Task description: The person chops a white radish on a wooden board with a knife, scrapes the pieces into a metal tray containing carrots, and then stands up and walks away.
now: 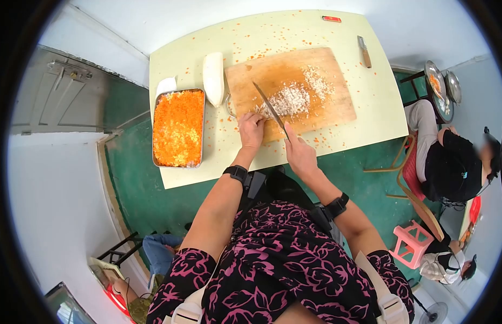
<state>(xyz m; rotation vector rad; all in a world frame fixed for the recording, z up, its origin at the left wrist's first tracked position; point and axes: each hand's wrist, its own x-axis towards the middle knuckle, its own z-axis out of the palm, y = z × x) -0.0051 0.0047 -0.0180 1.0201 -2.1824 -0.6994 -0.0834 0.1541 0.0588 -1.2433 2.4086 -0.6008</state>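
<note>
My right hand (301, 155) is wrapped round the handle of a kitchen knife (269, 102). Its long blade slants up and left across the wooden cutting board (337, 110). A heap of finely chopped white bits (293, 100) lies on the board beside the blade, with more scattered to the right. My left hand (251, 130) rests at the board's lower left edge, left of the knife. Its fingers are curled down at the near end of the white bits; whatever they hold is hidden under them.
On the pale table (235, 156), a metal tray (203, 127) holds chopped orange and yellow bits. A large white radish (213, 79) lies beside it. A small peeler-like tool (364, 52) and a red item (331, 19) lie farther back. People sit right and lower left; a pink stool (411, 244) stands right.
</note>
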